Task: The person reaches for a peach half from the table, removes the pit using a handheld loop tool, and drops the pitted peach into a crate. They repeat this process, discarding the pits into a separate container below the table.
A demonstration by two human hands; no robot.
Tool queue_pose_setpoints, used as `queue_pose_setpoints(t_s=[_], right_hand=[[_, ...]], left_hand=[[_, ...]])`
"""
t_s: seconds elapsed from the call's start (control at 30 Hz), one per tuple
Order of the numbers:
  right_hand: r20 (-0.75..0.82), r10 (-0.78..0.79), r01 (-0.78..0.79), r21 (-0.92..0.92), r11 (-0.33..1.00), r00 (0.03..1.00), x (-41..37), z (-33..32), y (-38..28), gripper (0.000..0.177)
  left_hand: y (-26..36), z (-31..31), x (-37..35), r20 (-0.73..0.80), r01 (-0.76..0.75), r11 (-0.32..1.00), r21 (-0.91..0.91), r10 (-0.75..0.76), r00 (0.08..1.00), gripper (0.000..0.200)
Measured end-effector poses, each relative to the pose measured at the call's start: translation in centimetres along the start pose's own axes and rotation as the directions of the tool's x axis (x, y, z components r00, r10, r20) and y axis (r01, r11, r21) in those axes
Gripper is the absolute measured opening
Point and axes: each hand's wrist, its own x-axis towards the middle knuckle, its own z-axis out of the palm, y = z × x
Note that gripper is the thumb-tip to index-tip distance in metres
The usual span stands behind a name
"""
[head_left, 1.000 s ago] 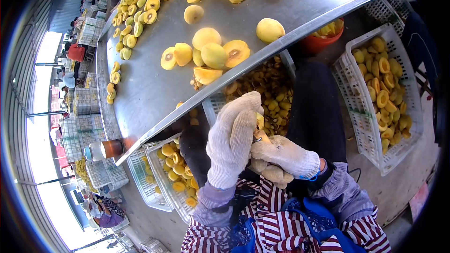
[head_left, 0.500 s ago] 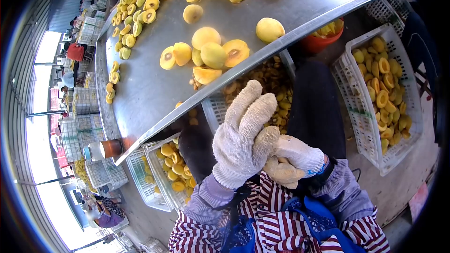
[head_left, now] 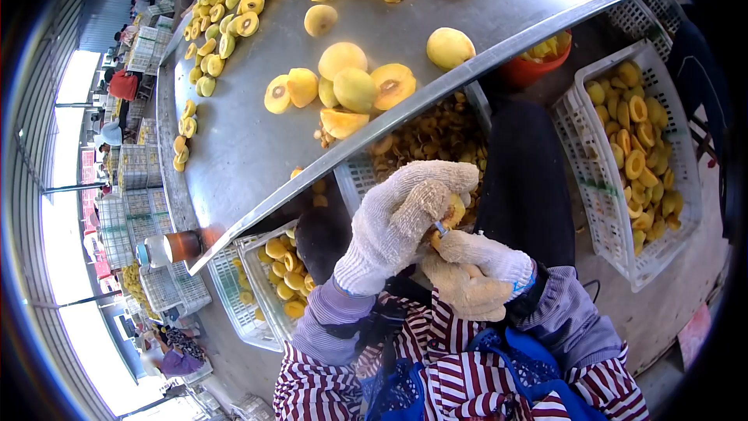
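Pitting seemingly midway: left hand (head_left: 397, 222) curled tight round peach half (head_left: 453, 209), right hand (head_left: 475, 261) fisted on scoop (head_left: 441, 228); crate (head_left: 586, 187) part-filled, fruit (head_left: 392, 86) on table (head_left: 249, 148) unpitted.

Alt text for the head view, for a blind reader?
Gloved hands work below the edge of a steel table: the left hand cups a yellow fruit, the right hand presses a small metal tool against it. Cut fruit lies on the table; white baskets of fruit pieces stand beneath and beside it.

The left hand (head_left: 393, 222) hides most of the peach half (head_left: 454, 209).
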Motion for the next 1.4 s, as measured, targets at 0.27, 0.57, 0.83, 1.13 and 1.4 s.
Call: queue_pose_setpoints(t_s=[0.27,0.57,0.83,1.13,1.4], right_hand=[[0.544,0.105,-0.342,0.355,0.87,0.832,2.1,2.1,0.5,0.052],[0.076,0.045,-0.072,0.417,0.906,0.996,-0.7,3.1,1.1,0.056],[-0.387,0.023,0.069,0.221,0.973,0.922,-5.1,-0.1,0.8,0.061],[0.149,0.122,-0.162,0.298,0.941,0.981,-2.1,-1.0,0.4,0.057],[0.003,0.238,-0.238,0.058,0.97,0.971,1.1,2.4,-0.3,0.052]], left_hand=[[0.0,-1.0,1.8,0.286,-0.618,0.645,0.449,0.552,0.783,0.03],[-0.9,2.1,-0.7,-0.058,-0.132,0.953,-0.273,0.121,0.991,0.056],[-0.4,3.7,-1.1,-0.209,-0.134,0.899,-0.418,0.049,0.977,0.059],[0.0,4.3,-1.9,-0.344,-0.08,0.828,-0.555,-0.141,0.928,0.065],[-1.1,3.5,-2.7,-0.399,-0.17,0.886,-0.432,-0.019,0.917,0.061]])
